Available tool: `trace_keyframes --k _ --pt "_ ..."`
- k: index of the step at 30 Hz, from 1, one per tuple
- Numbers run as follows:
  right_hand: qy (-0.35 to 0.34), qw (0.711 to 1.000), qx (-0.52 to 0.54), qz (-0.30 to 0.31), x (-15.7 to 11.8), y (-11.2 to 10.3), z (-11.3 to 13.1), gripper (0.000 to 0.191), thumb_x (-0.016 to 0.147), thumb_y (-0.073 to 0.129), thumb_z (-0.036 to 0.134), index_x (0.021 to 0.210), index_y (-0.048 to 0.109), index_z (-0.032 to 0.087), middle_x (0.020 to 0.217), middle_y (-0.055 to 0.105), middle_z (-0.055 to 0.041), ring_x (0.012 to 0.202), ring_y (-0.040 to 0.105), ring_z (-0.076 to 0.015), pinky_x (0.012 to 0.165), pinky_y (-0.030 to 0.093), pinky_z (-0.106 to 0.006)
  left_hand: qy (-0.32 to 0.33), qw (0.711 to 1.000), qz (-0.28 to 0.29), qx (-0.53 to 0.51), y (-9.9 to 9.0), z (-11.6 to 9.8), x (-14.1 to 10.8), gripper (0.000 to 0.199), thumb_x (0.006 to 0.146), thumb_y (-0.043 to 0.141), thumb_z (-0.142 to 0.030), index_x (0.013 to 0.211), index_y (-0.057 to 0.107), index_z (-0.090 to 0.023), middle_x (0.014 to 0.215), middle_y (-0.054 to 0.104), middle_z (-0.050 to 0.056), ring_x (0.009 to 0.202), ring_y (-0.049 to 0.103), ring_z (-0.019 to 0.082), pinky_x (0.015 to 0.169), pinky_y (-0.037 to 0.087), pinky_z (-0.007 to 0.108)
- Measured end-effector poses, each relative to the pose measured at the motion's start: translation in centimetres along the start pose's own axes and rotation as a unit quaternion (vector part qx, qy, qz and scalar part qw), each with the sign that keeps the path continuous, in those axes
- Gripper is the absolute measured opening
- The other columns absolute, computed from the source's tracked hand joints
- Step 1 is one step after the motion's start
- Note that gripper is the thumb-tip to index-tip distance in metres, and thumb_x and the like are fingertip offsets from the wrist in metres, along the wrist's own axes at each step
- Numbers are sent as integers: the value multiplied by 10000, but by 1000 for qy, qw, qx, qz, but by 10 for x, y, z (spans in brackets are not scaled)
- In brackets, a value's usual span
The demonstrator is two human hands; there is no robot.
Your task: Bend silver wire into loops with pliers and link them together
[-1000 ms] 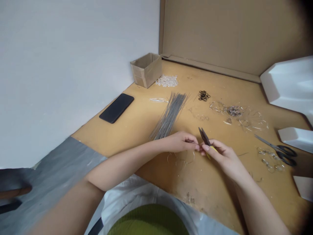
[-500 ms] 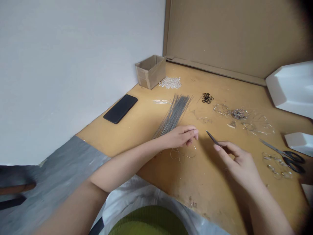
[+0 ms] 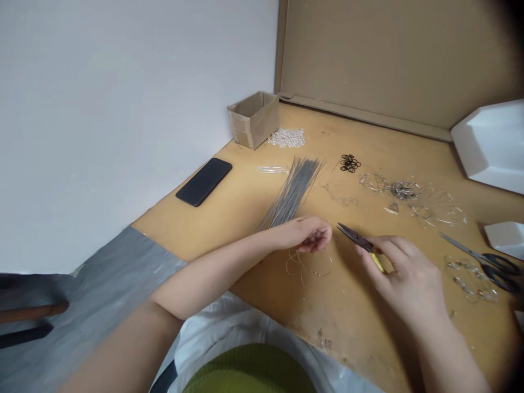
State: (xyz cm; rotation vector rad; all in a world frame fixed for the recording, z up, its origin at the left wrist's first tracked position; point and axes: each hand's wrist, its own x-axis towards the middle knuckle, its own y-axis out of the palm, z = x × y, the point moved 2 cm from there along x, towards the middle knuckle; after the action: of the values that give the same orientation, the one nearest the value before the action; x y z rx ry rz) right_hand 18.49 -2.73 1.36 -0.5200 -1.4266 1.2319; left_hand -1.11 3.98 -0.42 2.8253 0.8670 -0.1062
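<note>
My left hand point(image 3: 313, 233) is curled, palm turned partly up, beside the lower end of a bundle of grey wires point(image 3: 295, 188). Its fingers are closed on something too small to make out. Thin wire loops point(image 3: 311, 267) show just below it. My right hand point(image 3: 403, 267) holds pliers point(image 3: 355, 237) with dark jaws and a yellow handle. The jaws point left toward my left hand, a small gap away, with their tips slightly apart.
A black phone point(image 3: 204, 182) lies left, a cardboard box point(image 3: 254, 121) and clear beads point(image 3: 287, 137) behind. Black rings point(image 3: 350, 163), tangled wire pieces point(image 3: 405, 191), scissors point(image 3: 491, 262), a wire chain point(image 3: 466, 281) and white containers point(image 3: 495, 144) are toward the right.
My left hand has rolled over, its fingers curling inward. My right hand has turned the pliers, so both jaws and the yellow handle now show, and the tips are nearer my left hand.
</note>
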Motion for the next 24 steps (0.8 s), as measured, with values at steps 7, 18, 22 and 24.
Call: trace_keyframes --k 7,18,22,24 --pt "-7 993 114 42 2 4 -5 156 807 576 322 898 625 206 850 665 -59 780 628 -195 712 486 -307 -51 984 153 -76 1 6 0 334 770 338 -349 538 452 -137 490 509 24 307 328 60 330 215 202" --pt "-75 997 -20 19 3 -7 5 186 790 602 280 942 653 185 867 672 -65 744 584 -197 661 440 -318 -29 996 49 72 6 -4 -5 334 821 280 -232 544 441 -136 484 463 -7 342 382 58 373 289 194" --pt "-84 994 -68 19 4 -9 9 190 803 582 300 916 669 175 834 678 -69 725 576 -200 622 415 -317 -22 995 44 86 7 -4 -5 337 823 275 -228 547 445 -134 488 465 -9 343 385 56 375 292 193" --pt "-86 993 -77 18 3 -9 11 193 803 582 299 913 674 170 828 679 -71 720 575 -200 618 408 -318 -25 995 42 91 7 -4 -5 338 823 272 -222 546 445 -134 483 463 -10 345 388 55 377 294 191"
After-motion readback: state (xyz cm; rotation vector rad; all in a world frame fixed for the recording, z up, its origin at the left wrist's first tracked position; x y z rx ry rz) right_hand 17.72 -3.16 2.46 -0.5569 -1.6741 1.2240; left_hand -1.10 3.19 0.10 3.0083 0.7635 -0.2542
